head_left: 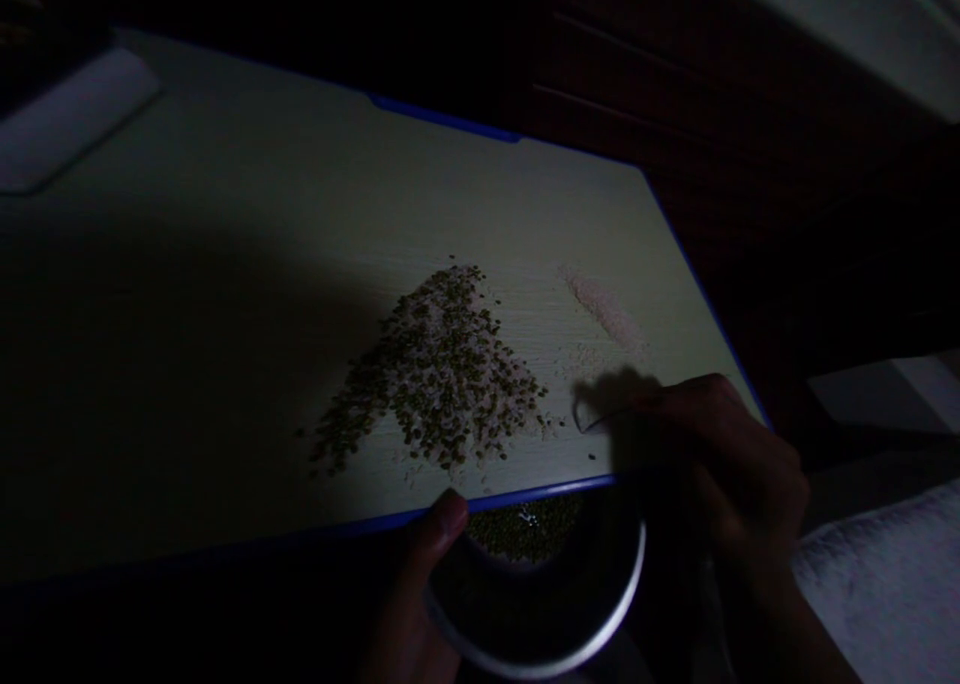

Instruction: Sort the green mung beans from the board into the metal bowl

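A heap of mixed green beans and white rice grains (pixel 454 369) lies on the pale board-like tabletop (pixel 510 204). To its right is a separate narrow strip of rice (pixel 606 312), with loose grains below. My left hand (pixel 429 569) grips a round metal bowl (pixel 634 589) beneath the near edge, its thumb up against the blue rim. Green beans (pixel 536 529) with a few pale grains show inside the bowl. Closed around the handle of a thin spoon (pixel 604 416), my right hand (pixel 735 464) holds its tip on the surface between heap and edge.
At the far left a white, flat-looking object (pixel 82 114) lies on the tabletop. The blue edging (pixel 450 119) runs around the table. Dark wooden furniture (pixel 622 84) stands behind, and a light grey fabric surface (pixel 885 574) is at lower right. The scene is dim.
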`<state>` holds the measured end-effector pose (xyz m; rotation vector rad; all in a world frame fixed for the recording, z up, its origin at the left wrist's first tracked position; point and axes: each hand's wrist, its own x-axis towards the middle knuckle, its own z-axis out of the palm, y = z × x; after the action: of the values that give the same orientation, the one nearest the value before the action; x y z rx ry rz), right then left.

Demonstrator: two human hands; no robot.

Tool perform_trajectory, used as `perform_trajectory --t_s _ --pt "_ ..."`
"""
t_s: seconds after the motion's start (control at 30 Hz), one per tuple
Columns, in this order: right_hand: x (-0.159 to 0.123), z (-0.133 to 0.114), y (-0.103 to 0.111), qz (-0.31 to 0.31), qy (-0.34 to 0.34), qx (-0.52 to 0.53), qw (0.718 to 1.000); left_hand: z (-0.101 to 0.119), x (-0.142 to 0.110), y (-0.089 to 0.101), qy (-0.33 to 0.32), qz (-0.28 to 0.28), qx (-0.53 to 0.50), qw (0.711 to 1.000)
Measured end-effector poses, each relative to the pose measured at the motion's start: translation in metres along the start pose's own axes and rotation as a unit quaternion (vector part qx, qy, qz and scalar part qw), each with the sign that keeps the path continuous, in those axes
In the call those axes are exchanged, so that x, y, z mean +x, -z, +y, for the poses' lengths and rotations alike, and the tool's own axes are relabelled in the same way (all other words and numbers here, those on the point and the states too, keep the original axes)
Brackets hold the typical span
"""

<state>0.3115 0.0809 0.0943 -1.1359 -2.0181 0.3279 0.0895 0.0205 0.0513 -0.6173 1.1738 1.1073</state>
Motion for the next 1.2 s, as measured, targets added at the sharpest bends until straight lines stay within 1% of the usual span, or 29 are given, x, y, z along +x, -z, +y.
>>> perform_trajectory --t_s 0.03,0.13,0.27,0.33,0.47,0.53,0.63,0.73,0.8,0.9,1.07,1.13,1.2 --pt "0.000 0.000 -0.001 -0.001 -0.004 -0.005 1.000 0.000 -0.001 -0.001 -0.010 0.005 0.001 1.000" --pt "0.002 -0.001 -0.004 -0.010 -0.002 -0.006 1.000 0.000 -0.003 0.000 -0.027 -0.006 0.004 1.000" --pt "0.006 -0.005 -0.008 -0.012 0.004 -0.013 1.000 -0.001 -0.002 0.002 -0.006 -0.004 0.007 1.000" --pt "0.009 -0.006 -0.010 -0.013 0.007 -0.013 1.000 -0.002 0.000 0.003 0.003 -0.013 0.002 1.000" --pt "0.015 -0.007 -0.013 -0.024 0.026 0.013 0.999 -0.003 0.003 0.006 -0.007 -0.040 0.006 0.999" --pt "0.016 -0.006 -0.014 -0.026 0.025 0.022 0.999 -0.003 0.004 0.008 -0.007 -0.044 0.009 0.999" --pt "0.013 -0.005 -0.010 -0.027 0.021 0.038 0.999 -0.003 0.004 0.009 -0.002 -0.035 0.003 0.999" --pt "0.006 -0.004 -0.005 -0.027 0.010 0.043 0.999 -0.003 0.004 0.008 -0.008 -0.003 0.002 1.000" --pt "0.003 -0.005 -0.003 -0.023 0.004 0.036 0.999 -0.003 0.004 0.008 -0.007 -0.017 0.004 1.000" --pt "-0.002 -0.009 -0.004 -0.028 0.003 0.042 0.999 -0.001 0.004 0.008 0.001 -0.060 0.006 0.998" --pt "-0.011 -0.020 -0.011 -0.042 0.026 0.070 0.996 0.001 0.002 0.005 0.014 -0.033 0.013 0.999" --pt "-0.011 -0.023 -0.012 -0.046 0.036 0.068 0.996 0.000 0.001 0.004 0.014 -0.031 0.019 0.999" --pt "-0.009 -0.025 -0.013 -0.046 0.027 0.050 0.997 0.000 0.001 0.003 0.010 -0.025 0.016 1.000"
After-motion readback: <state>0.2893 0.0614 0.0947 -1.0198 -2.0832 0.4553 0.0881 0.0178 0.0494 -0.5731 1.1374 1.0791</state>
